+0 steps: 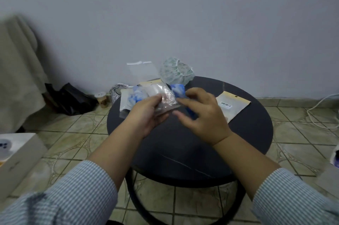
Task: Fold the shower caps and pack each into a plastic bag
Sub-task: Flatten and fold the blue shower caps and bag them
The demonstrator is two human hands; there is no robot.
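Left hand [145, 114] is pinching a crinkly clear plastic bag with a pinkish folded shower cap inside [166, 100], above the round black table [247, 133]. Right hand [201, 113] is gripping its right edge, fingers curled. Probably light, floppy, slippery; best held at the edges.

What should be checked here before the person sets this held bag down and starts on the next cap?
1. Left hand grips the clear plastic bag: ok.
2. Right hand also on the bag: cannot tell, blurred; its fingers meet the bag's right edge.
3. Cap fully inside the held bag: cannot tell; only pinkish contents show through.
4. Bag opening sealed: cannot tell.
5. Next cap available: ok, a green-patterned shower cap sits unfolded at the far edge of the round table.
6. Spare bag available: ok, an empty clear bag stands behind the pile.
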